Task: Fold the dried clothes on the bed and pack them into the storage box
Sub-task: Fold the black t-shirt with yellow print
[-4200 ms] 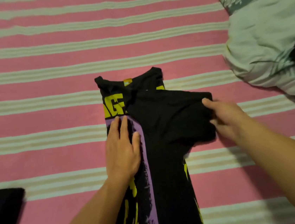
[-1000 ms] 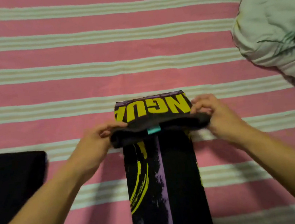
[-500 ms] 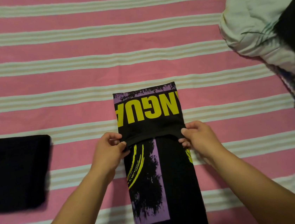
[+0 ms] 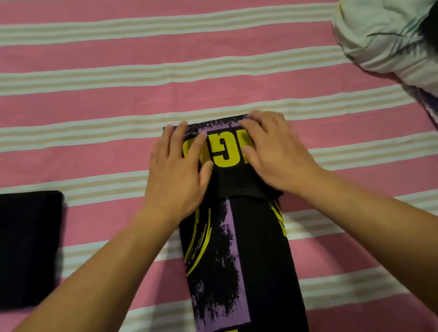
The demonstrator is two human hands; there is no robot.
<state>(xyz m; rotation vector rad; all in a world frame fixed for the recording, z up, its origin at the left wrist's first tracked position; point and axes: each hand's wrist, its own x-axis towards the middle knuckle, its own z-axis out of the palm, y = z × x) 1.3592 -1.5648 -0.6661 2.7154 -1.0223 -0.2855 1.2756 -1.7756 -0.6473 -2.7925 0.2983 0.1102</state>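
Two garments are counted on the bed [image 4: 69, 106]: one black printed shirt [image 4: 261, 256] at the centre, folded into a long narrow strip, and one plain black folded garment [image 4: 17, 249] lying well apart at the left edge. Two hands are seen. The left hand [image 4: 177, 173] and the right hand [image 4: 273, 151] are laid flat with fingers spread, pressed down on the shirt's far end, which is folded back over the strip. Nothing is pinched by either hand. No storage box is shown, so nothing is seen packed. One pale bundle of bedding [image 4: 386, 15] is heaped at the upper right corner, with a dark mass on it that cannot be identified. The yellow lettering is partly covered by the hands, the shirt's near end is cut off by the bottom edge, and the plain garment is cropped at the left.
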